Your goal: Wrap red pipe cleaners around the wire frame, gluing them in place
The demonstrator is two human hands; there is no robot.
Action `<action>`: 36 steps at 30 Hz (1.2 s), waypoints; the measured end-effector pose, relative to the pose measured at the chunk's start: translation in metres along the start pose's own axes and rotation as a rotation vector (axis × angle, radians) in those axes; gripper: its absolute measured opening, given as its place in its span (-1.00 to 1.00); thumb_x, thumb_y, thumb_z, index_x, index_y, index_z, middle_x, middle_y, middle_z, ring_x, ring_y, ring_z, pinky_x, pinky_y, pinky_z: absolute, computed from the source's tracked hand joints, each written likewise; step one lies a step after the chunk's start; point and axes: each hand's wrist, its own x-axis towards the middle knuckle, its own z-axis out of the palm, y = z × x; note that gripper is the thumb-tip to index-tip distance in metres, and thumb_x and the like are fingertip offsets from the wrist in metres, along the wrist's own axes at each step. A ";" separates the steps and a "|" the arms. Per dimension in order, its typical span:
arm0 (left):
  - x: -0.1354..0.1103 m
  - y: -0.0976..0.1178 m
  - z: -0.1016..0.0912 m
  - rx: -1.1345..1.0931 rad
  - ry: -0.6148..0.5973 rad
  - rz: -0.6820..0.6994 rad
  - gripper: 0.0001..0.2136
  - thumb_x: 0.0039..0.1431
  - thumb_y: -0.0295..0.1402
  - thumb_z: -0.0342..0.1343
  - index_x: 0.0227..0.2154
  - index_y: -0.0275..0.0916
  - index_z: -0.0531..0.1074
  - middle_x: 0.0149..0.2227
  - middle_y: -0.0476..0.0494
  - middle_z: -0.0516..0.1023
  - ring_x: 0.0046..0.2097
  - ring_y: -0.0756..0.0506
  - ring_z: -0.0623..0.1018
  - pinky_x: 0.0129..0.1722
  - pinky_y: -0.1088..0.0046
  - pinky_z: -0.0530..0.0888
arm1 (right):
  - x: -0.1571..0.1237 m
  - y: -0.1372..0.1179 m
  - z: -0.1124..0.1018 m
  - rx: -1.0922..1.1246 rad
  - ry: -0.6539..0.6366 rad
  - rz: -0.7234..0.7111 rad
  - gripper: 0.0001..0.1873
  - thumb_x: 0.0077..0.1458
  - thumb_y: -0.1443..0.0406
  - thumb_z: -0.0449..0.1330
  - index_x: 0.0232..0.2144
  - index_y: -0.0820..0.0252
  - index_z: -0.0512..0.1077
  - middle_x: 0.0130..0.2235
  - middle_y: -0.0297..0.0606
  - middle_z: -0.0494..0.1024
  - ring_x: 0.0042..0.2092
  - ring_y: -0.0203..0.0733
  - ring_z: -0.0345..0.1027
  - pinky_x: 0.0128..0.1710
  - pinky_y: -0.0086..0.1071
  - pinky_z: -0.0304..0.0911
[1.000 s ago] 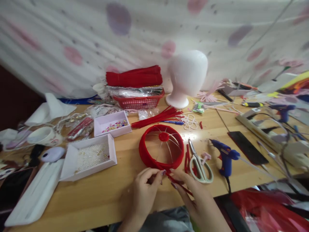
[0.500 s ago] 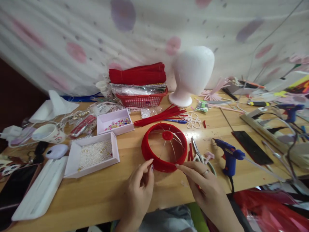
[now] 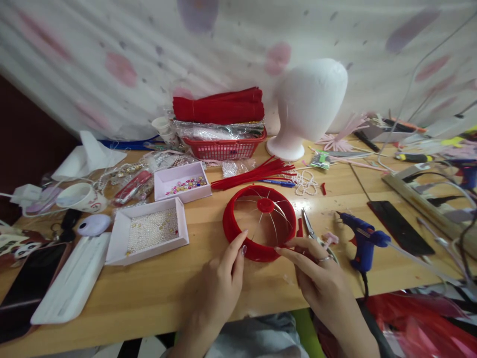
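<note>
Your left hand (image 3: 223, 278): index fingertip over the near-left rim of the red-covered round frame (image 3: 261, 252), thumb just below against its outer side; whether they truly pinch it, cannot tell. Your right hand (image 3: 324, 278) (ring on one finger): two fingertips close together at the near-right rim; whether these pinch or only touch, cannot tell. Its remaining fingers are mostly hidden.

Frame position: on the wooden table (image 3: 164, 293), directly in front of you, between both hands. Thin wire spokes run to a red disc (image 3: 265, 205).

Just right of the frame: short red strips (image 3: 300, 227) and scissors (image 3: 308, 224), handles largely behind your right hand. Further right, a blue glue gun (image 3: 363, 238); its body label is too small to read. Beyond that, a black phone-like slab (image 3: 400, 227).

Left of the frame: a pale box of pearl-like beads (image 3: 149, 255); behind it, a second box of coloured gems (image 3: 182, 195). The paper cup (image 3: 80, 198) carries red print, not legible.

Behind the frame: a bundle of red strips (image 3: 253, 174), a blue pen (image 3: 278, 183) and a beaded string (image 3: 307, 184). Farther back, a red basket (image 3: 223, 150) and a white foam head (image 3: 313, 104), upright.
</note>
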 end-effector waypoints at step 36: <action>-0.010 -0.018 0.005 0.293 0.118 0.229 -0.62 0.48 -0.42 -0.10 0.28 -0.24 0.33 -0.39 -0.04 0.71 -0.50 -0.01 0.65 -0.50 0.56 0.50 | -0.012 0.022 0.017 0.111 0.006 0.007 -0.58 0.26 0.55 0.02 -0.04 0.06 0.51 0.13 -0.12 0.44 -0.10 -0.29 0.48 -0.17 -0.45 0.44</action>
